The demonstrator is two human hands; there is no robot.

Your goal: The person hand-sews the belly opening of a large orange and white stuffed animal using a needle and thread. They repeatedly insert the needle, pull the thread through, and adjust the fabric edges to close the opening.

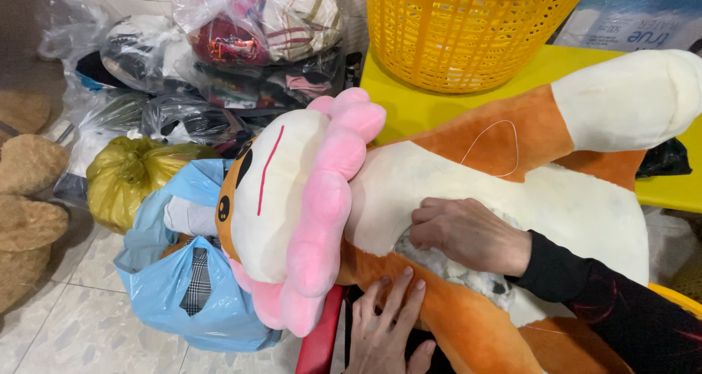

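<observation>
The right hand [468, 235] is curling its fingers into white stuffing [446, 266] at an open seam of the plush toy [468, 191], perhaps pinching some. The toy is lying across a yellow table [409, 103]. The left hand [386, 329] is resting flat, fingers spread, against the toy's orange side.

The scene was brightly and evenly lit, with soft light that seemed to come from overhead. Shadows were faint, gathering under the plush toy [468, 191] and between the plastic bags [183, 118], whose wrinkled film threw small white glints. Colours were vivid, the yellow counter [409, 103] nearly saturated. Focus was sharp at the centre; the edges bent slightly with wide-angle distortion, and the lower right sleeve [614, 308] fell dark.
</observation>
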